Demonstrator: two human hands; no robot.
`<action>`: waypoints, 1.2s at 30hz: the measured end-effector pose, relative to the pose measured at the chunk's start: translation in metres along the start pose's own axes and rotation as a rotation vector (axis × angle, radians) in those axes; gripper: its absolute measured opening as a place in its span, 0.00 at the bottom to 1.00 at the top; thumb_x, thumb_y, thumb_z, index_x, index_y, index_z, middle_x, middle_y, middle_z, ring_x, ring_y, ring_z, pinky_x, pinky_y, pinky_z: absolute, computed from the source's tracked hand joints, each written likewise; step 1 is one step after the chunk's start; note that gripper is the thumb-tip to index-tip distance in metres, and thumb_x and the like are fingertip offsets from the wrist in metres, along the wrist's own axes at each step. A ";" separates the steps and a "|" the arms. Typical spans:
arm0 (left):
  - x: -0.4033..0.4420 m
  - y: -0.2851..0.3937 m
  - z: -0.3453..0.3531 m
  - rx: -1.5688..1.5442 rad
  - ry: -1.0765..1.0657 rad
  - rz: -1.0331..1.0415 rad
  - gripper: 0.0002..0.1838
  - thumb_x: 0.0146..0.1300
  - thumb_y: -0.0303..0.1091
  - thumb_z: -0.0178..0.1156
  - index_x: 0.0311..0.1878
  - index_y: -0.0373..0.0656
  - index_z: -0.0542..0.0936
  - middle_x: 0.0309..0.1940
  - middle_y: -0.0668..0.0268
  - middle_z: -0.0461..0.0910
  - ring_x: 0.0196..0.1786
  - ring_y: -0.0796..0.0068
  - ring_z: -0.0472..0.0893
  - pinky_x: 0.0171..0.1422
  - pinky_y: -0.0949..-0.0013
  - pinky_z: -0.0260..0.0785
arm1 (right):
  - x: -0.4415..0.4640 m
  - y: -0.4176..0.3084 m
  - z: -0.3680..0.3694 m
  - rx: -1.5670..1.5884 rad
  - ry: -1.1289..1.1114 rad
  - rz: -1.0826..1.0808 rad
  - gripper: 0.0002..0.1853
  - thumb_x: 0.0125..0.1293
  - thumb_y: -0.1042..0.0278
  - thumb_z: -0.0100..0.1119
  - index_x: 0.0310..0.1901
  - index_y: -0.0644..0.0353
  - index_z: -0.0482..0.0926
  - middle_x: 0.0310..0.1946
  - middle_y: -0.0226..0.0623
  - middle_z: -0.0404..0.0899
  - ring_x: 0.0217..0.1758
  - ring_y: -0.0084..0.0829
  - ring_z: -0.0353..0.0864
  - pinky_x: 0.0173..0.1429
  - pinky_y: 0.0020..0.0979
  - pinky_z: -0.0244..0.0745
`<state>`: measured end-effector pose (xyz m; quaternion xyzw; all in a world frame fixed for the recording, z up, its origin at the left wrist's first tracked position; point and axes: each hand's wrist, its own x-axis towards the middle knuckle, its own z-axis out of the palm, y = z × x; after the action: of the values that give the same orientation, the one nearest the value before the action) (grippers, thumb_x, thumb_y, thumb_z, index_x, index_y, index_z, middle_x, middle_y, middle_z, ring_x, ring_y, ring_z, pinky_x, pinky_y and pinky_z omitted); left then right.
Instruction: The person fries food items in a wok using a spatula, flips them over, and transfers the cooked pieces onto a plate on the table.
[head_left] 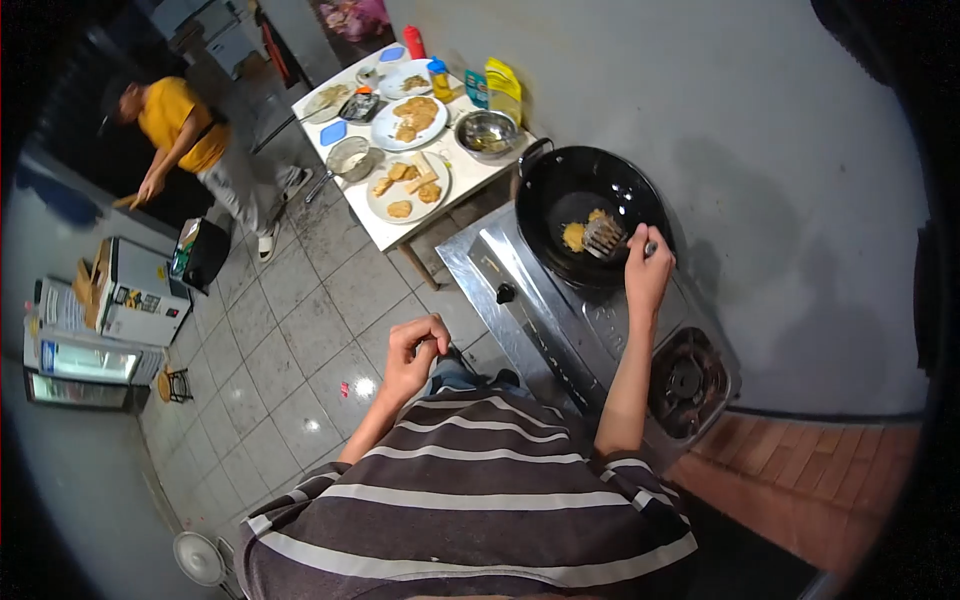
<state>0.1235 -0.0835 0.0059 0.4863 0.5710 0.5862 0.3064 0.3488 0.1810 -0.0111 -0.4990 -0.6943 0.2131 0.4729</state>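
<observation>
My right hand [650, 268] is wrapped round the handle of a slotted metal spatula [603, 238]. The spatula's head is down in a black wok [560, 185], against golden pieces of food [575, 236]. The wok sits on the far burner of a steel gas stove [500, 270]. My left hand [412, 352] hangs in front of my body above the floor, its fingers curled in; whether it holds anything small is hidden.
Left of the wok, a white table [400, 232] bears plates of food, a metal bowl [486, 133], a strainer [352, 158] and bottles. A bare burner [690, 380] is at the right. A person [185, 125] stands at the upper left.
</observation>
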 end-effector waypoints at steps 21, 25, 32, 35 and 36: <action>0.116 -0.038 -0.028 -0.057 -0.404 0.027 0.05 0.52 0.19 0.45 0.23 0.35 0.69 0.20 0.66 0.70 0.24 0.79 0.69 0.30 0.74 0.58 | 0.041 0.006 0.035 -0.172 0.041 0.262 0.18 0.68 0.61 0.51 0.26 0.68 0.72 0.23 0.57 0.74 0.33 0.61 0.74 0.36 0.49 0.66; 0.132 -0.053 -0.038 -0.122 -0.479 -0.016 0.06 0.56 0.19 0.46 0.27 0.36 0.72 0.25 0.70 0.70 0.25 0.85 0.65 0.28 0.79 0.54 | 0.044 -0.007 0.036 -0.260 0.086 0.276 0.19 0.68 0.59 0.51 0.26 0.69 0.73 0.23 0.57 0.75 0.33 0.60 0.75 0.36 0.48 0.67; 0.154 -0.063 -0.053 -0.167 -0.547 -0.050 0.05 0.57 0.20 0.47 0.28 0.36 0.73 0.21 0.69 0.70 0.23 0.84 0.67 0.28 0.77 0.57 | 0.052 0.011 0.045 -0.129 0.097 0.493 0.20 0.67 0.57 0.51 0.25 0.68 0.78 0.19 0.48 0.78 0.28 0.51 0.80 0.38 0.42 0.71; 0.162 -0.070 -0.062 -0.169 -0.568 -0.051 0.05 0.57 0.20 0.48 0.28 0.36 0.73 0.20 0.69 0.70 0.23 0.84 0.67 0.28 0.77 0.57 | 0.045 0.001 0.043 -0.160 0.160 0.496 0.21 0.67 0.57 0.51 0.23 0.67 0.77 0.16 0.42 0.77 0.23 0.39 0.79 0.35 0.39 0.70; 0.164 -0.074 -0.065 -0.171 -0.576 -0.057 0.05 0.57 0.20 0.48 0.28 0.36 0.73 0.20 0.69 0.70 0.23 0.84 0.68 0.28 0.77 0.57 | 0.044 -0.004 0.041 -0.146 0.178 0.507 0.22 0.67 0.57 0.51 0.22 0.67 0.76 0.15 0.41 0.76 0.22 0.38 0.78 0.34 0.38 0.70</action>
<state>-0.0060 0.0541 -0.0214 0.5887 0.4226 0.4612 0.5120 0.3088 0.2260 -0.0069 -0.7064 -0.5165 0.2292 0.4263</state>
